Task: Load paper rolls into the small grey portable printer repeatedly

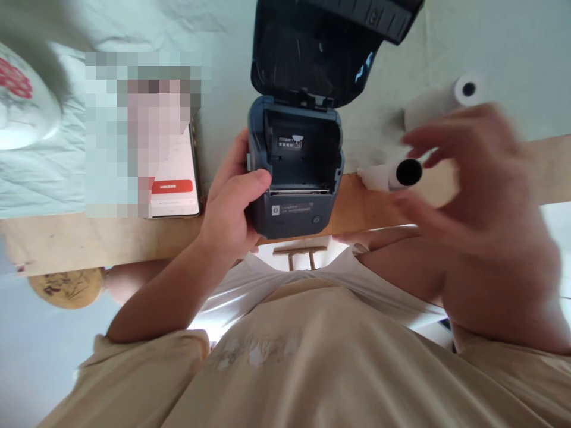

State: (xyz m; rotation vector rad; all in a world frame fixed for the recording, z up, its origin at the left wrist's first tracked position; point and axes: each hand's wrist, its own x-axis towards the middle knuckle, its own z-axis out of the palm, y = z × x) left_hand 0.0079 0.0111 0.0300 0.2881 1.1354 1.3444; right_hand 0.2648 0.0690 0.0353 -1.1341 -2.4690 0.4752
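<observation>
My left hand (232,205) is wrapped around the left side of a dark portable label printer (297,178), thumb on its rim. The printer's black lid (316,56) is flipped up, and the bay inside shows no roll. My right hand (473,178), smeared by motion, has thumb and fingers spread apart. Between its fingertips, in line of sight, appears a white paper roll (375,177) with a dark core; whether they touch it I cannot tell. Just above this hand lies a second white roll (432,107) on the cloth.
Left of the printer a phone (173,199) lies at the table edge, partly pixelated. A white rounded object with a red flower (27,101) stands far left. Pale green cloth (232,35) covers the wooden table (57,241). Below the edge is a round fan-like object (69,288).
</observation>
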